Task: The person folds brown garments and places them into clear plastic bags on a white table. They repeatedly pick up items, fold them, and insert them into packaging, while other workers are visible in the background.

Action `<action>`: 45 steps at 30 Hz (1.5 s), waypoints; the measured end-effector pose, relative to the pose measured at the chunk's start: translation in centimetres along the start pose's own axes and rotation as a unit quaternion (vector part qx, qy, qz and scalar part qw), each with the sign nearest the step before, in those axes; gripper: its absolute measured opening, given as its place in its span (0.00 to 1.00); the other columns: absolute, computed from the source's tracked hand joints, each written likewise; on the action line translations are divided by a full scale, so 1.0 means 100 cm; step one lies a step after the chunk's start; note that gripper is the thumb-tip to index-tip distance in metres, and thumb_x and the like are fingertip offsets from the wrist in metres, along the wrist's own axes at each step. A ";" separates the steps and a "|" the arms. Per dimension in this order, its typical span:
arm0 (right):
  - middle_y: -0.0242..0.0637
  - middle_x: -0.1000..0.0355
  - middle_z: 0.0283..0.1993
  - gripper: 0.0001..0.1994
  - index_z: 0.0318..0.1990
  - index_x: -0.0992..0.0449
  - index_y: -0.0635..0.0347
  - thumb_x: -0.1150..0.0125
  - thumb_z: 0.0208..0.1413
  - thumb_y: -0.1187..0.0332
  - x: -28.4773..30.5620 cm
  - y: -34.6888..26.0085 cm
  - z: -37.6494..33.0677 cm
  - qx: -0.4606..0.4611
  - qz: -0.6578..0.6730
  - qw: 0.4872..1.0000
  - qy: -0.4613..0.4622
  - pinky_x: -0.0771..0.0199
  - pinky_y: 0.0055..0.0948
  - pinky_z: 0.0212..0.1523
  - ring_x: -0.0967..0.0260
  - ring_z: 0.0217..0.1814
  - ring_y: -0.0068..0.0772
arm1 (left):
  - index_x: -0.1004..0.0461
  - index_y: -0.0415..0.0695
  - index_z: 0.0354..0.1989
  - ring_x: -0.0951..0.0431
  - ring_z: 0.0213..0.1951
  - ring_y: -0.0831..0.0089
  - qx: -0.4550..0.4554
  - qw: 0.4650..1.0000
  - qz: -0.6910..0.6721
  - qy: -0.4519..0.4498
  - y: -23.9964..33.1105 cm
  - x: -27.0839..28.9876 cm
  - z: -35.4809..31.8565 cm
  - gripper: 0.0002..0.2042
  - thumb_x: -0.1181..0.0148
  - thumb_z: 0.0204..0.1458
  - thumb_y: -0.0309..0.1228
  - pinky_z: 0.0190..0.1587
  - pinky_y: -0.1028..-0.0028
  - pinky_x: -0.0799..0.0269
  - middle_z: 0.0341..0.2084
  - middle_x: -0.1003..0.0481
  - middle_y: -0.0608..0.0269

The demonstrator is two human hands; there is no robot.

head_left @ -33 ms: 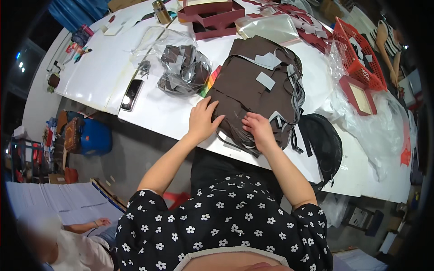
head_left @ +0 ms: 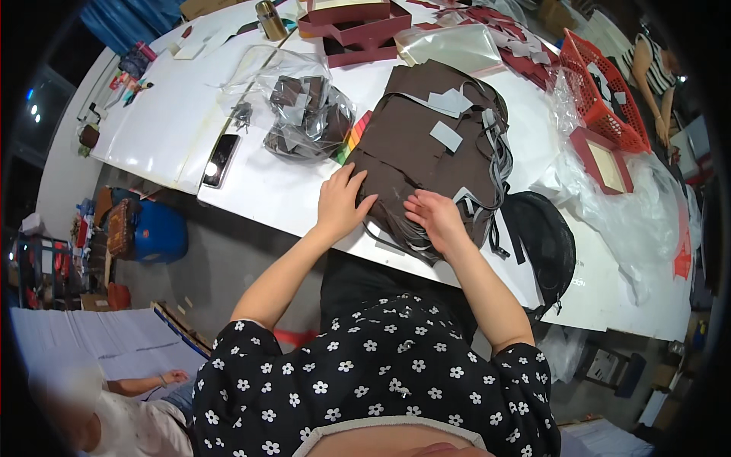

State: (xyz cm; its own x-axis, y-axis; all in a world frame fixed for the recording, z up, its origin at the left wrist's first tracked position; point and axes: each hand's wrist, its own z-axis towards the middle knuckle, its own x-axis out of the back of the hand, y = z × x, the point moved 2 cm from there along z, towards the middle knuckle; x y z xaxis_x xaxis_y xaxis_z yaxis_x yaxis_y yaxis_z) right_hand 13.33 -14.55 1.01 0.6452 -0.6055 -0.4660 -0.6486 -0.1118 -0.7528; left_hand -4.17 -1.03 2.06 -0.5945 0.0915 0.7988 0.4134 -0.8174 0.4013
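A thick pile of dark brown fabric pouches [head_left: 415, 126] with grey ribbons lies in front of me on the white table. My left hand [head_left: 340, 204] rests on the pile's near-left edge, fingers and thumb spread. Over its near part is my right hand [head_left: 438, 219], fingers loosely bent and slightly apart, nothing visible in them. Whether those fingertips touch the fabric I cannot tell. Two pale grey pieces, one a small card [head_left: 446, 136], lie on top of the pile. Grey ribbons [head_left: 499, 164] hang in loops along its right side.
Left of the pile sit a clear plastic bag [head_left: 308, 122] of brown items and a phone [head_left: 221, 161]. A black bag [head_left: 542, 247] lies at the right. Farther off are maroon boxes [head_left: 362, 34] and a red basket [head_left: 609, 103]. Other people are at the lower left and far right.
My right hand has shifted very slightly and its fingers have straightened a little. The left hand stays in the same place on the pile.
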 end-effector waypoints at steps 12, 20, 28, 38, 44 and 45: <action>0.42 0.23 0.31 0.23 0.35 0.22 0.66 0.34 0.50 0.50 -0.033 -0.004 0.057 -0.047 -0.312 0.949 0.017 0.23 0.36 0.37 0.23 0.35 0.45 | 0.26 0.50 0.54 0.36 0.59 0.53 -0.036 0.999 -0.008 -0.008 -0.002 0.001 -0.010 0.20 0.37 0.51 0.36 0.57 0.58 0.42 0.58 0.34 0.48; 0.58 0.23 0.34 0.32 0.34 0.21 0.72 0.33 0.42 0.43 -0.052 -0.012 0.065 0.141 -0.623 0.769 0.033 0.26 0.45 0.42 0.23 0.39 0.55 | 0.24 0.50 0.44 0.33 0.52 0.57 -0.078 0.997 0.015 0.015 -0.004 0.010 0.060 0.13 0.39 0.50 0.35 0.52 0.58 0.41 0.49 0.29 0.55; 0.56 0.25 0.30 0.26 0.34 0.24 0.66 0.35 0.48 0.46 -0.050 -0.001 0.048 0.278 -0.572 0.770 0.057 0.28 0.49 0.38 0.26 0.36 0.59 | 0.32 0.65 0.62 0.48 0.69 0.49 -0.132 0.981 0.019 -0.138 -0.028 -0.059 0.106 0.23 0.44 0.57 0.42 0.67 0.58 0.46 0.68 0.44 0.55; 0.39 0.37 0.27 0.11 0.28 0.33 0.56 0.38 0.34 0.69 -0.066 0.015 -0.014 0.660 -0.492 0.547 -0.151 0.32 0.39 0.29 0.35 0.30 0.44 | 0.32 0.65 0.62 0.46 0.69 0.53 -0.143 0.980 0.066 -0.118 -0.019 -0.053 0.103 0.23 0.43 0.55 0.44 0.60 0.58 0.38 0.68 0.43 0.59; 0.40 0.31 0.36 0.15 0.40 0.28 0.63 0.32 0.45 0.70 -0.020 -0.046 -0.041 0.535 -0.375 0.755 0.059 0.29 0.33 0.37 0.31 0.39 0.41 | 0.33 0.64 0.63 0.49 0.70 0.55 -0.141 0.977 0.106 -0.122 -0.003 -0.050 0.102 0.23 0.45 0.57 0.44 0.66 0.55 0.48 0.68 0.44 0.59; 0.38 0.30 0.36 0.14 0.41 0.28 0.63 0.33 0.49 0.68 -0.010 -0.057 -0.046 0.482 -0.338 0.803 0.092 0.29 0.30 0.40 0.30 0.41 0.34 | 0.34 0.64 0.64 0.49 0.70 0.55 -0.137 0.977 0.110 -0.122 -0.004 -0.051 0.102 0.23 0.45 0.57 0.44 0.67 0.54 0.50 0.68 0.44 0.59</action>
State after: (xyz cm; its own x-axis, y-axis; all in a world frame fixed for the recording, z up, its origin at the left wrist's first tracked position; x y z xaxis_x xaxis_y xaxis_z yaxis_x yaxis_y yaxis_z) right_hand 14.53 -16.94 7.93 0.5903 -0.7790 0.2113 0.4968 0.1444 -0.8557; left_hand 5.72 4.65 2.36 -0.3168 0.0022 0.9485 0.2918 -0.9513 0.0997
